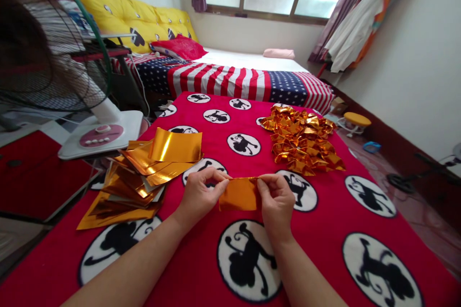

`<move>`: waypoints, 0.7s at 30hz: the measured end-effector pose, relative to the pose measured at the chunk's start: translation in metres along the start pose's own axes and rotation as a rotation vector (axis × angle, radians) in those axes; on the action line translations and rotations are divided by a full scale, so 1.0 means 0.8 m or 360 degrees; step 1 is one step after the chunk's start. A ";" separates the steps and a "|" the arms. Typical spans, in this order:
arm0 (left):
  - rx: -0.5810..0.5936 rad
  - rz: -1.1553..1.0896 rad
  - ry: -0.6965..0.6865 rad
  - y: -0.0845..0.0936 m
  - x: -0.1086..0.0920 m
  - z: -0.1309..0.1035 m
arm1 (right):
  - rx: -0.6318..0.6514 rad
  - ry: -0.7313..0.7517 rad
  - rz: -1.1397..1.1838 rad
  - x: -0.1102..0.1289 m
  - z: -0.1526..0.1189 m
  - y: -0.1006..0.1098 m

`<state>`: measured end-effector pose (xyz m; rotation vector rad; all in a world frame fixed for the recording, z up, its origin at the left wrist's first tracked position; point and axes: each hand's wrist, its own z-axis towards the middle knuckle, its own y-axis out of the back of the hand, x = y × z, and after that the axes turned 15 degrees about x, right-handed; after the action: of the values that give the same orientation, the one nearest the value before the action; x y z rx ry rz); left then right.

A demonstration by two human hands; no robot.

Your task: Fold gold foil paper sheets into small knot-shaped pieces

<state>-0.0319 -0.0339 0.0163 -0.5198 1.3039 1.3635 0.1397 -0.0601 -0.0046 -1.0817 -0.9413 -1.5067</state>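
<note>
A small sheet of gold foil paper (238,195) hangs between my two hands, its far edge showing a narrow fold. My left hand (201,194) pinches the far left corner between thumb and fingers. At the opposite corner, my right hand (277,201) grips in the same way. Left of my hands lies a loose, fanned pile of flat gold foil sheets (176,146). On the right side of the table sits a heap of folded gold foil pieces (302,139), puffed in shape.
A red cloth (187,259) with monkey prints covers the table. At the left stands a fan (104,139) close to the table's edge. Beyond the table is a bed (248,64); a yellow stool (356,119) stands on the floor at the right.
</note>
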 end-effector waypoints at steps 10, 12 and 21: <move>-0.0012 -0.0048 -0.0160 -0.007 0.002 0.002 | 0.0022 -0.0025 0.0016 -0.002 -0.004 -0.004; 0.0030 0.0059 -0.0250 -0.005 0.000 0.001 | 0.0031 -0.0026 0.0013 -0.002 -0.004 -0.004; -0.0058 0.0210 -0.0243 -0.008 -0.008 0.001 | 0.0046 -0.0048 0.0051 -0.002 -0.005 -0.006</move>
<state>-0.0239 -0.0373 0.0195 -0.3517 1.2073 1.5084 0.1342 -0.0627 -0.0074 -1.0967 -0.9595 -1.4506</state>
